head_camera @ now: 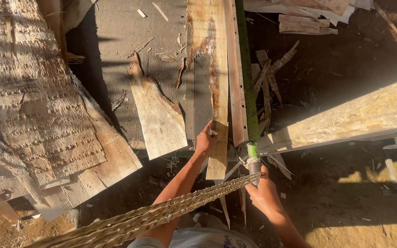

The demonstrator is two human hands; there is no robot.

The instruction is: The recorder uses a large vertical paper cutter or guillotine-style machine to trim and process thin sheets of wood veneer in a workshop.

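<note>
1. Hands first: I see the left hand point(206, 140) curled round the near end of a narrow wooden plank point(218, 92), fingers pinching its edge while the thumb side rests on its face.
2. I see the right hand point(263, 193) closed in a fist round the lower end of a green pole point(246, 69), just right of the plank.
3. The pole runs straight away from me, parallel to the plank, with a pale cord binding point(252, 161) wrapped round it just above the fist.
4. A braided straw rope point(161, 213) stretches from the binding down towards me, crossing below the plank's near end.
5. Left of the plank lie weathered boards point(37, 110) in a rough stack.
6. Right of the plank, beyond the pole, a thick timber beam point(350, 119) slants across dark ground littered with wood scraps point(269, 78).
</note>
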